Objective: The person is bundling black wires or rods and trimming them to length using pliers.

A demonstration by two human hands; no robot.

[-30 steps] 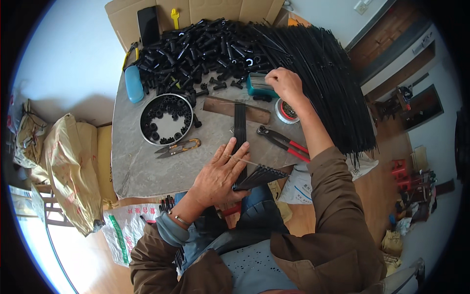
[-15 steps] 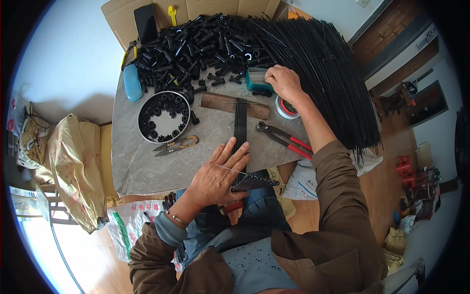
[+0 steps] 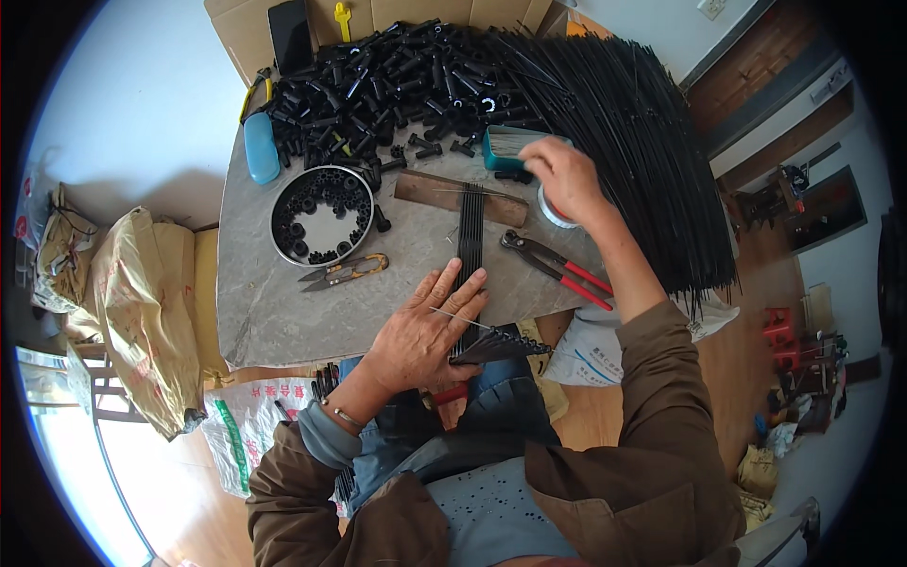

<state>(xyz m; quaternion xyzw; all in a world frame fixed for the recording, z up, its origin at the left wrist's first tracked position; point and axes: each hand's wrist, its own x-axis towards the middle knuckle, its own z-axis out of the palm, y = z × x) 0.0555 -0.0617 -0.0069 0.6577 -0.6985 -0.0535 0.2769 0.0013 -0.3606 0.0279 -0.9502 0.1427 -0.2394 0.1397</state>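
My left hand (image 3: 425,326) lies flat, fingers stretched, on a row of thin black rods (image 3: 470,231) running away from me over a wooden strip (image 3: 430,189). A thin pale wire (image 3: 458,317) crosses its fingers. Beside the palm, the near ends of the rods fan out into a ribbed black bunch (image 3: 501,346). My right hand (image 3: 565,180) is closed in a pinch at the right end of a teal box (image 3: 489,156) of thin pale wires; what its fingertips hold, if anything, is too blurred to make out. Below it sits a partly hidden round tin (image 3: 557,215).
Red-handled pincers (image 3: 562,272), thread snips (image 3: 348,272) and a round tray (image 3: 283,241) of small black parts lie on the grey table (image 3: 274,321). Behind are heaped black tubes (image 3: 397,85), long black rods (image 3: 624,142), a blue case (image 3: 262,151) and a phone (image 3: 291,38).
My right hand has drawn slightly right and toward me, away from the teal box's wires. My left hand stays on the rods; the whole view has shifted a little.
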